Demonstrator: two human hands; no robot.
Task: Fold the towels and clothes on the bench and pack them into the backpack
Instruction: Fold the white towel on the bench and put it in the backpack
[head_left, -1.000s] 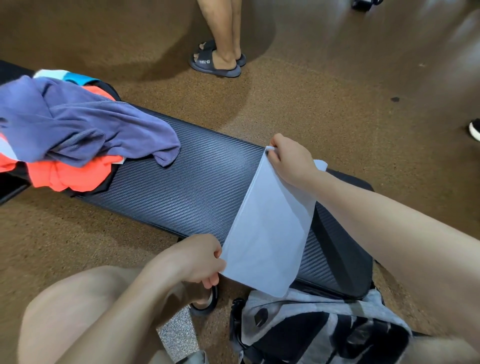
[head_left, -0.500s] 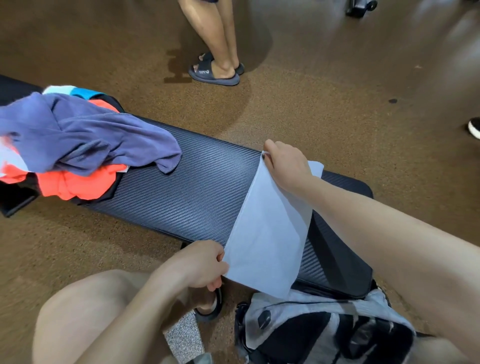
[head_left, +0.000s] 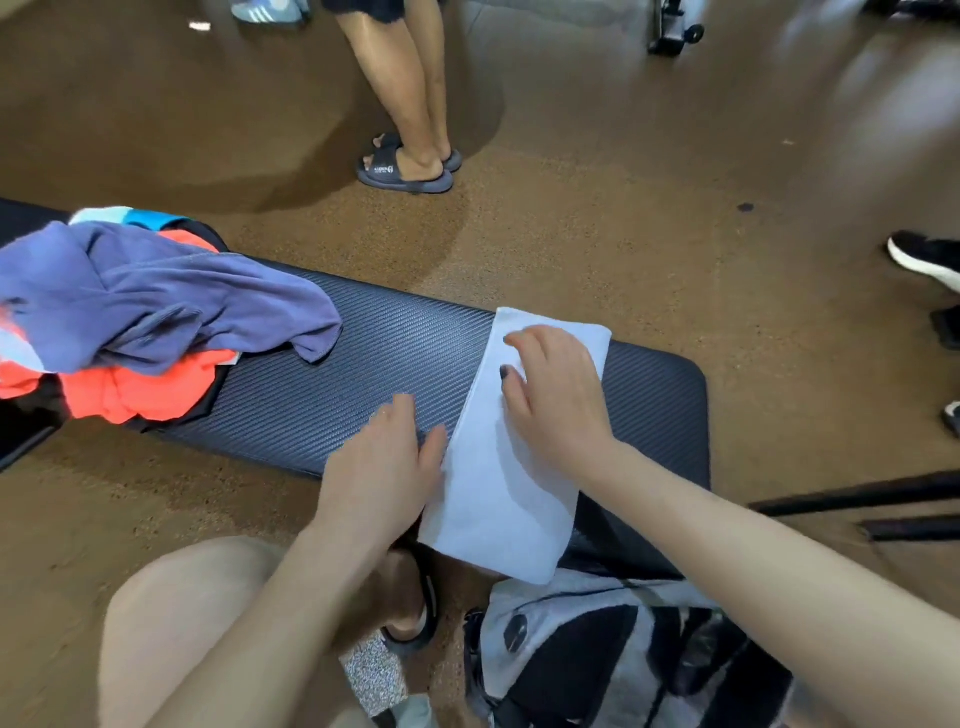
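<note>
A white towel (head_left: 498, 499) lies folded into a long strip across the right part of the black bench (head_left: 337, 374). My right hand (head_left: 556, 395) rests flat on its upper half, fingers spread. My left hand (head_left: 384, 462) lies flat on the bench with its fingers against the towel's left edge. A heap of clothes sits at the bench's left end: a blue-purple garment (head_left: 156, 306) on top of an orange one (head_left: 135, 389). The grey and black backpack (head_left: 597, 654) stands on the floor below the towel, by my knee.
Another person's legs in dark slides (head_left: 410, 166) stand beyond the bench. A black and white shoe (head_left: 924, 260) is at the right edge. Black bars (head_left: 883, 499) run along the floor at the right. The floor is brown.
The towel, held up by two corners before, now lies flat on the bench as a narrower strip. Both hands let go of the corners and press down on or beside it.
</note>
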